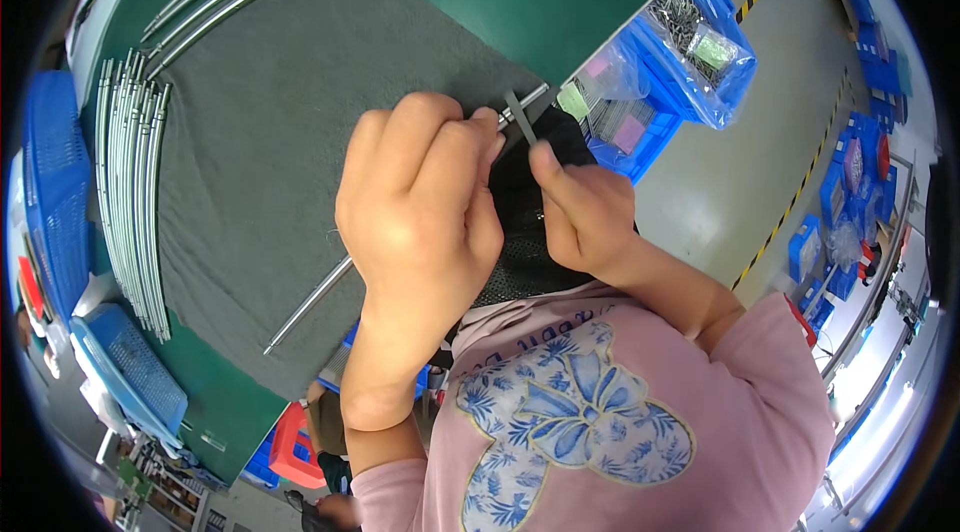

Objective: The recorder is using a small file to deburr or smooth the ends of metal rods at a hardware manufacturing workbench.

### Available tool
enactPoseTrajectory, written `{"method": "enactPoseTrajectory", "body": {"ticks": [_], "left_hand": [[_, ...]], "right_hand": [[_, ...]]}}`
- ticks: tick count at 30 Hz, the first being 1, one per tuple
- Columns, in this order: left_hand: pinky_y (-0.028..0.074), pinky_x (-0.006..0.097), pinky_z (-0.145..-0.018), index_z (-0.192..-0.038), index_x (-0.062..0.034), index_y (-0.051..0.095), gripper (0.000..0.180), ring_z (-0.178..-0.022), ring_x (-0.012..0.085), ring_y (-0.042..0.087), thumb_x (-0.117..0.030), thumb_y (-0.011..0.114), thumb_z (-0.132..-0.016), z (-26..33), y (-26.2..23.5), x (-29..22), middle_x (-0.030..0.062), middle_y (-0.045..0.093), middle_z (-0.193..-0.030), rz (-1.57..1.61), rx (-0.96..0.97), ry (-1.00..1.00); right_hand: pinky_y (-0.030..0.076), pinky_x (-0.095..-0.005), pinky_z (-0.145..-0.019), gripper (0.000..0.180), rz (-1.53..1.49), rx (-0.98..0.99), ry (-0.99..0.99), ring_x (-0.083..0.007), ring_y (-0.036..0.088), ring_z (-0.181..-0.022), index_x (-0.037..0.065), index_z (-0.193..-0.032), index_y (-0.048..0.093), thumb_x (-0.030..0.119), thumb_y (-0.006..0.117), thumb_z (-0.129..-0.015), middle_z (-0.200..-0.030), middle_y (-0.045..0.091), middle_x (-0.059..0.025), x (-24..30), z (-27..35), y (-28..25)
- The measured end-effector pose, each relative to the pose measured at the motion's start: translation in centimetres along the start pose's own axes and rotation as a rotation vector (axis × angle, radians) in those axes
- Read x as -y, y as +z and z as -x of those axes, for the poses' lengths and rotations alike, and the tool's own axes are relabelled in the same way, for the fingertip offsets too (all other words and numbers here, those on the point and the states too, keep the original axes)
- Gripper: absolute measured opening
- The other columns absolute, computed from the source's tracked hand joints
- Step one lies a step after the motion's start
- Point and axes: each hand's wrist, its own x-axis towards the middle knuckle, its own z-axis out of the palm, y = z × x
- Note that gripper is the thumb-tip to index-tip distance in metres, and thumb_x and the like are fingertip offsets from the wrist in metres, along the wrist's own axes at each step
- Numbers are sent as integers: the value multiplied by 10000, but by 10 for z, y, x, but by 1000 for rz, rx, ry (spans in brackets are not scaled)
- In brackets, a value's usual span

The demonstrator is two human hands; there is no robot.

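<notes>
Fingers of left hand [420, 202] pinch the rod [310, 304] steady while right hand [585, 212] fingers grip a strip [521, 118] at its far tip.

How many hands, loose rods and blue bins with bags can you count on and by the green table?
Hands: 2, left hand and right hand
Rod being held: 1
Blue bins with bags: 2
Side rod bundle: 1
Total: 6

Clear plastic bag [700, 42] w/ green packet [712, 50], in blue bin [655, 82] upper right.
</notes>
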Motion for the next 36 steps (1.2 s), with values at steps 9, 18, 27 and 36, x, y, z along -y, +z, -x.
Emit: {"method": "enactPoseTrajectory", "body": {"ticks": [9,18,27,36], "left_hand": [[405,340,-529,-782,-28,625,159,-622,240,485,35,679,-647,-1,2,1,62,537,-760,-9,-9,9],[411,334,-533,-784,-29,625,174,-619,240,488,35,677,-630,0,2,1,64,539,-764,-21,-13,26],[415,330,-534,-790,-29,626,172,-622,237,490,31,676,-637,0,1,1,61,541,-767,-24,11,16],[418,335,-533,-803,-25,629,181,-623,237,492,22,681,-636,3,1,0,62,541,-773,-13,1,22]], "right_hand": [[329,-295,-369,512,-5,-111,-78,-157,386,-379,-6,-1206,603,-35,579,-695,-533,399,-18,-13,11,14],[314,-279,-366,520,11,-124,-117,-140,375,-373,5,-1195,615,-38,578,-678,-516,388,-1,-19,0,16],[297,-283,-363,513,29,-133,-155,-142,345,-369,31,-1163,645,-31,575,-659,-496,355,5,-20,-17,13],[330,-309,-401,523,29,128,-53,-188,411,-384,-5,-1215,590,-94,572,-701,-514,447,-34,1,-31,-17]]}}
